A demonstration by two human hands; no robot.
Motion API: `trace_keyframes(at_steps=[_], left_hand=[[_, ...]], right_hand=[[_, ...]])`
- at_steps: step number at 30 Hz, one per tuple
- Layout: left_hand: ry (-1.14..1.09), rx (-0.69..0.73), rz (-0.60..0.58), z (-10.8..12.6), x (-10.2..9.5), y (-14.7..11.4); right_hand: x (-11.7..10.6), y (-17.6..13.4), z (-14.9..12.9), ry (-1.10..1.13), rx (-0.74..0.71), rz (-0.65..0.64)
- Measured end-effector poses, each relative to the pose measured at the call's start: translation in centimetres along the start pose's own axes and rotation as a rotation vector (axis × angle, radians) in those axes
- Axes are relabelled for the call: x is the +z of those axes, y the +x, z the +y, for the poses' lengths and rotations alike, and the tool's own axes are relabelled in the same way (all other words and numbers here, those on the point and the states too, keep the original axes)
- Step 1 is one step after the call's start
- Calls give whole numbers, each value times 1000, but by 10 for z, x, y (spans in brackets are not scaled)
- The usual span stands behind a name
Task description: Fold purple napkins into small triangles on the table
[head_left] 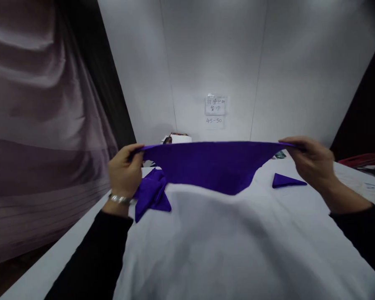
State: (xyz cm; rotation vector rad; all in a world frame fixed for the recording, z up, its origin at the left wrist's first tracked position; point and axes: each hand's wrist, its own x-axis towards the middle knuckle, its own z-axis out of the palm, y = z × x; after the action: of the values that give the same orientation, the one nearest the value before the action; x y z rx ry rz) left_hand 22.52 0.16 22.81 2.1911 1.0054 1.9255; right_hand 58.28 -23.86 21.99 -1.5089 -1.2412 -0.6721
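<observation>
A purple cloth (212,164) is stretched taut between my two hands above the table, its top edge nearly level and its lower part hanging in a shallow point. My left hand (125,168) pinches one end, the fingers closed and a bracelet at the wrist. At the opposite end, my right hand (311,160) grips the cloth between thumb and fingers. Below and beside the left hand lies a crumpled heap of purple cloth (153,191). A small folded purple triangle of cloth (287,181) rests on the table near the right hand.
White cloth (215,246) covers the table (37,266). Behind stands a pale panelled wall (218,50) bearing a handwritten paper sign (215,109). A pinkish curtain (34,125) hangs at the left. Several papers or books (179,138) sit at the back, partly hidden, and red material (362,161) lies far right.
</observation>
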Motion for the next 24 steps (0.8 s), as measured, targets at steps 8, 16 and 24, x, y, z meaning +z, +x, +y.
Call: trace_keyframes(at_steps=[8, 16, 24], left_hand=[[124, -1, -360, -37, -51, -116], [76, -217, -773, -64, -53, -213], [-7, -534, -1177, -45, -80, -228]], right_hand=[[-20, -118, 32, 48, 9, -355], [-9, -220, 70, 40, 184, -657], [-51, -221, 43, 268, 570, -985]])
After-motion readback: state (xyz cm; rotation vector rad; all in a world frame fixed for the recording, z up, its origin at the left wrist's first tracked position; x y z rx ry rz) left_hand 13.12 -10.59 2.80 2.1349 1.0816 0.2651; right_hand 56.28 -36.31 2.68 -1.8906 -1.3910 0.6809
